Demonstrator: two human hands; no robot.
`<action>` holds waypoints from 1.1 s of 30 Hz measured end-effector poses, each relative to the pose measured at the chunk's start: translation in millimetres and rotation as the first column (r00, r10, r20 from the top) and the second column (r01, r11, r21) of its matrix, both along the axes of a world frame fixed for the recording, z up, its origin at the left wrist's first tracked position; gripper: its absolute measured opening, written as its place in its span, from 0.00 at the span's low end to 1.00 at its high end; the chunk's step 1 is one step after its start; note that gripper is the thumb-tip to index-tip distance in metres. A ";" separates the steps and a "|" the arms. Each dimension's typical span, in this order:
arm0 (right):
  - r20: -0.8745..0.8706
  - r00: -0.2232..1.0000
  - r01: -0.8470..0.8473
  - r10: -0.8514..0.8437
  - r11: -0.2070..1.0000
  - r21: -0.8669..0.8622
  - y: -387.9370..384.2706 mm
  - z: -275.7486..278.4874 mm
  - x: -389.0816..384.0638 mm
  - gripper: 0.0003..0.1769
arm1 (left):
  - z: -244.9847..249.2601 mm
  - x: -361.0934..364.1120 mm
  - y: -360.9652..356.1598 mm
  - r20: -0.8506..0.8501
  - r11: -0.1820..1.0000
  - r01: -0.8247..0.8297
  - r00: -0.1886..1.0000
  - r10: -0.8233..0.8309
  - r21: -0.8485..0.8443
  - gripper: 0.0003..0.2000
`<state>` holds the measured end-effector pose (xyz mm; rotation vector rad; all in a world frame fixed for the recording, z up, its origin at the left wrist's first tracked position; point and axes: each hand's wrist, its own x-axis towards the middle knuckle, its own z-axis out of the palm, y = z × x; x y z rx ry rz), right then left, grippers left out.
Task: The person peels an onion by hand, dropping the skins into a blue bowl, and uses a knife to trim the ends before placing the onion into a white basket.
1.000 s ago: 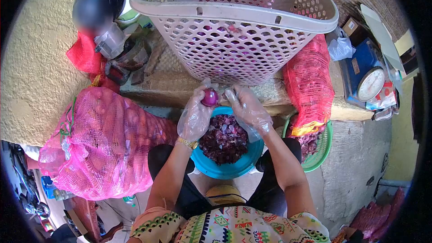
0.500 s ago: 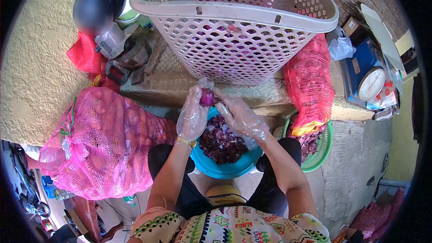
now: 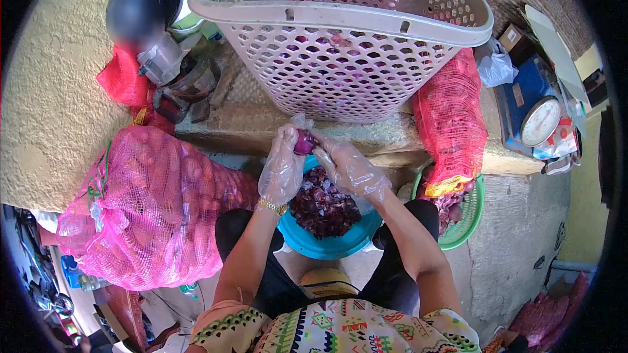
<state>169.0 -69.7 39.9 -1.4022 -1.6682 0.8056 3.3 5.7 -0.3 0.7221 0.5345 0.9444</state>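
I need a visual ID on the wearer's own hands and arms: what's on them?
Both the left hand and the right hand wear loose, clear, crinkled plastic gloves. A gold-coloured watch or bracelet circles the left wrist. The forearms are uncovered; the pale top has short sleeves and a multicoloured geometric print.

Extends left forearm (image 3: pixel 252 248) and right forearm (image 3: pixel 415 238) forward, both bare, converging toward the midline. Bends right elbow (image 3: pixel 433 271) outward. Keeps left wrist (image 3: pixel 270 206) nearly in line with its forearm; angles right wrist (image 3: pixel 381 197) inward. Covers both hands with clear, creased plastic gloves (image 3: pixel 366 182). Curls fingers of left hand (image 3: pixel 281 160) in a closed grip. Directs right hand (image 3: pixel 350 165) toward left hand, fingers partly folded, fingertips near those opposite. Partly conceals right fingertips, leaving exact contact unclear.
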 end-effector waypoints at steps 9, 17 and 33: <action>0.075 0.997 0.004 -0.014 0.993 0.121 0.6 -3.4 -1.5 0.27 | -6.8 -0.8 5.1 0.039 1.000 0.005 0.999 -0.006 0.016 0.22; 0.047 0.999 0.007 -0.007 1.000 0.009 3.0 -3.0 1.3 0.27 | 0.2 0.0 1.6 0.064 0.999 -0.013 0.998 0.015 -0.039 0.20; 0.099 0.995 0.008 -0.010 1.000 0.029 2.1 -4.6 -0.9 0.29 | -6.2 -1.1 6.4 -0.046 0.999 -0.004 0.999 0.006 0.048 0.20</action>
